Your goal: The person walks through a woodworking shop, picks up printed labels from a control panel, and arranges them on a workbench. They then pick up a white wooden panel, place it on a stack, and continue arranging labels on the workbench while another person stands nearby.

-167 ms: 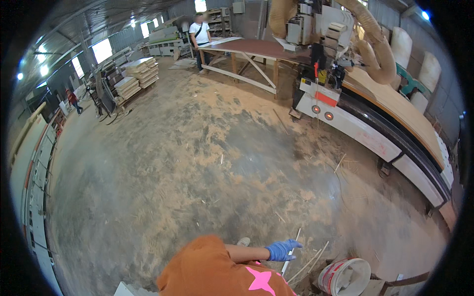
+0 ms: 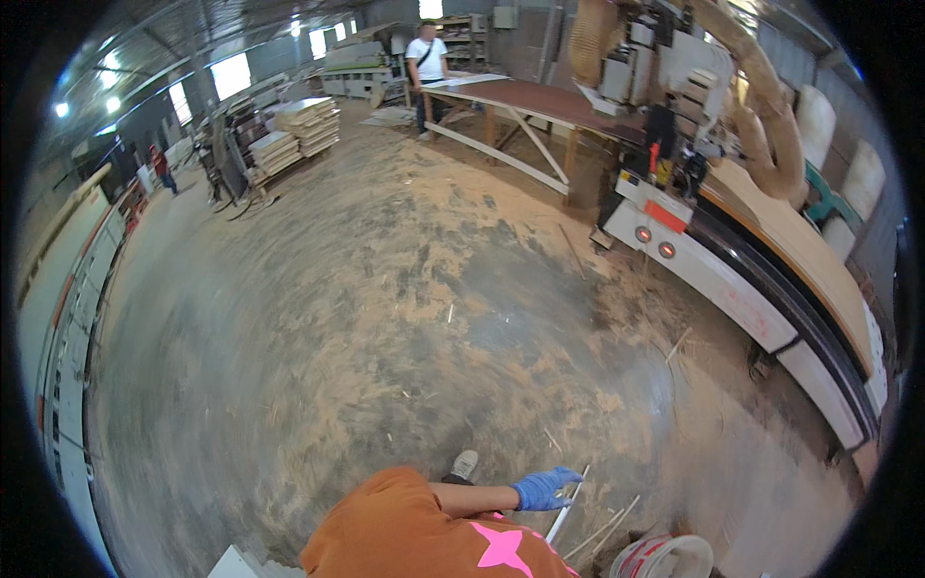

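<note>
My left hand (image 2: 544, 489), in a blue glove, reaches to the right across my body, low over the floor. Its fingers are apart and curved, the fingertips at a thin white strip (image 2: 561, 520). Whether they touch the strip I cannot tell. Two thin pale sticks (image 2: 607, 532) lie to the right of that strip. Beyond them, at the lower edge, stands a white bucket (image 2: 644, 559) with red markings. My right hand is out of the picture.
Sawdust and scattered wood scraps cover the floor (image 2: 347, 318). A long white-sided machine (image 2: 737, 275) curves along the right. A brown-topped table (image 2: 540, 98) stands far back, a person (image 2: 427, 63) beside it. Stacked boards (image 2: 306, 127) stand far left; a long bench (image 2: 58, 328) runs along the left.
The whole view has shifted, with the floor and machine lower in the picture. My left hand has moved slightly along the white strip toward its far end. More of my shoe shows.
</note>
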The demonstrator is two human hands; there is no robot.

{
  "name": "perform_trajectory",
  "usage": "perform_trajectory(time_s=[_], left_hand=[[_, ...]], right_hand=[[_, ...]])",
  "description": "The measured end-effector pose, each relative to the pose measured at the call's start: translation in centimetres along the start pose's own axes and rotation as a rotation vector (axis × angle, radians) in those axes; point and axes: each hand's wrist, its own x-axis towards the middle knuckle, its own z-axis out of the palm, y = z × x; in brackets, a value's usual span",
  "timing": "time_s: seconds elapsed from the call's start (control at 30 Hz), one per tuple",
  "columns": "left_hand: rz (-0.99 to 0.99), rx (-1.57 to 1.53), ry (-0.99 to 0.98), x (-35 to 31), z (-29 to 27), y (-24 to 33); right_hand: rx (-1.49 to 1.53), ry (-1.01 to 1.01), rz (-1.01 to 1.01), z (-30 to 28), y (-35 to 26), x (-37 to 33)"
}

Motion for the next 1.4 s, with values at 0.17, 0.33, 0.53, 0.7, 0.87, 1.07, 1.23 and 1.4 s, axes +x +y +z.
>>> perform_trajectory(time_s=[0.17, 0.33, 0.53, 0.7, 0.87, 1.07, 1.23, 1.4], left_hand=[[-0.076, 0.007, 0.184, -1.1, -8.2, -5.7], [-0.247, 0.051, 0.337, -3.7, -19.1, -11.7], [-0.389, 0.060, 0.443, -8.3, -32.7, -16.6], [-0.469, 0.029, 0.533, -6.8, -39.6, -21.4], [-0.543, -0.082, 0.628, -3.8, -44.8, -27.6], [-0.516, -0.052, 0.724, 4.4, -54.9, -36.6], [-0.513, -0.096, 0.857, 10.8, -67.3, -39.0], [-0.597, -0.116, 0.917, 13.8, -72.6, -46.3]], right_hand=[[1.065, -0.367, 0.203, -1.6, -26.6, -3.9], [1.774, -0.827, 0.270, -6.8, -51.7, -7.5], [1.617, -1.118, -0.022, -13.0, -64.1, -1.4], [1.550, -1.497, 0.090, -5.4, -73.7, -4.2], [1.243, -1.666, 0.095, -7.3, -80.1, 4.9], [1.167, -1.674, 0.188, -4.9, -90.6, 16.7], [1.330, -1.422, 0.087, -10.6, -102.7, 31.5], [1.587, -1.327, -0.355, -23.2, -120.2, 44.8]])
